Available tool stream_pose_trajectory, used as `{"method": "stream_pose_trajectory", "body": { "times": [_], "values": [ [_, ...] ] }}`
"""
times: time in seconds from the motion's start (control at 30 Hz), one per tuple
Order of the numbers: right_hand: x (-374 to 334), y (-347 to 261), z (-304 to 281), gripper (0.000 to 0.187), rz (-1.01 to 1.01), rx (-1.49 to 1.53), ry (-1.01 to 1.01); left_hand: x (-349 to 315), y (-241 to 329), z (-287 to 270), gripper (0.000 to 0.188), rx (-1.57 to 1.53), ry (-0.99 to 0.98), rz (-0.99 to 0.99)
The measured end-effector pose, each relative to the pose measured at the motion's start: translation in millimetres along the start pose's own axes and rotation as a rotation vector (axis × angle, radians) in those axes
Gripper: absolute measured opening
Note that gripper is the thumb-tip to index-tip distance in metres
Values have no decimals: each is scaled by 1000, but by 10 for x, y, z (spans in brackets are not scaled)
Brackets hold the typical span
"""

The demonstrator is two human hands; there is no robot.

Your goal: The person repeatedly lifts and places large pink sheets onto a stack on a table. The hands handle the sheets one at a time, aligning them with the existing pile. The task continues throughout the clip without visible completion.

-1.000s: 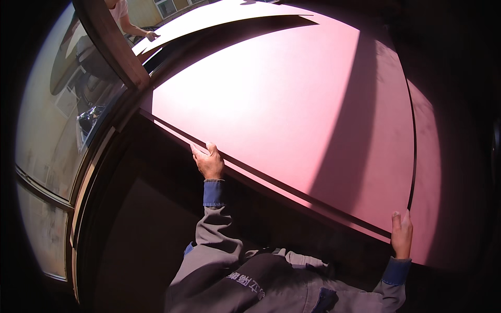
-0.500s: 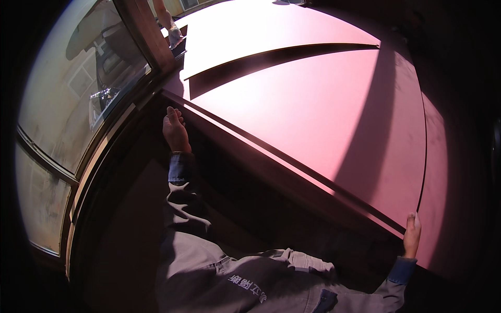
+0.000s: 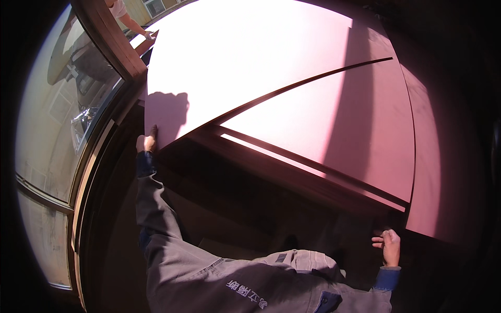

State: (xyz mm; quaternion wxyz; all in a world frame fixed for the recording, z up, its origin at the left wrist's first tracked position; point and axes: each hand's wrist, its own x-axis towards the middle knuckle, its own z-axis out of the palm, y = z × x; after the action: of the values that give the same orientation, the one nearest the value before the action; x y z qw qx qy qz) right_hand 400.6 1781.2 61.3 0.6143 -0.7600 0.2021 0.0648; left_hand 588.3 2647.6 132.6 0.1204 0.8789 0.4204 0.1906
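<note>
A large pink sheet panel (image 3: 250, 57), washed white by sunlight, lies at an angle over a second pink panel (image 3: 302, 135). At the upper panel's near left corner, my left hand (image 3: 147, 141) is closed on the edge, thumb on top. My right hand (image 3: 387, 246) is off the panels, below the lower one's near right corner. Its fingers are loosely bent and apart, and nothing shows in them. Another person's hand (image 3: 150, 35) touches the upper panel's far left edge.
A brown-framed glass door or window (image 3: 68, 130) stands along my left. Another pink surface (image 3: 425, 172) extends past the lower panel's right edge. A dark band of shadow crosses the panels on the right.
The upper panel has moved toward me and leftward, covering more of the lower one. My left hand has taken its corner. My right hand has come off the lower panel's corner.
</note>
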Motion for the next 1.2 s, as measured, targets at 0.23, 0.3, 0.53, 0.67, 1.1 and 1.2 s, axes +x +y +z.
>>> {"method": "stream_pose_trajectory", "body": {
  "times": [0.23, 0.3, 0.53, 0.67, 1.1, 1.2],
  "values": [
    [-28, -486, 1348, 71, -52, 226, -750, -941, -705, -518, 70, -315, -264, 156],
    [-108, -666, 1686, 73, -50, 415, -916, -1528, -735, -696, 62, -416, -294, 163],
    [-647, -741, 1941, 46, -77, 927, -702, -4218, -306, -1312, 34, -1026, -543, -6],
    [-1126, -222, 1247, 19, -277, 670, 63, -5657, -273, -1435, 35, -1347, -811, 19],
    [-2334, 728, -164, 17, -438, 613, 182, -6350, -268, -1425, 20, -1674, -854, 182],
    [-2572, 940, -154, 16, -434, 608, 140, -6245, -516, -1319, 25, -1629, -939, 147]
  ]
}}
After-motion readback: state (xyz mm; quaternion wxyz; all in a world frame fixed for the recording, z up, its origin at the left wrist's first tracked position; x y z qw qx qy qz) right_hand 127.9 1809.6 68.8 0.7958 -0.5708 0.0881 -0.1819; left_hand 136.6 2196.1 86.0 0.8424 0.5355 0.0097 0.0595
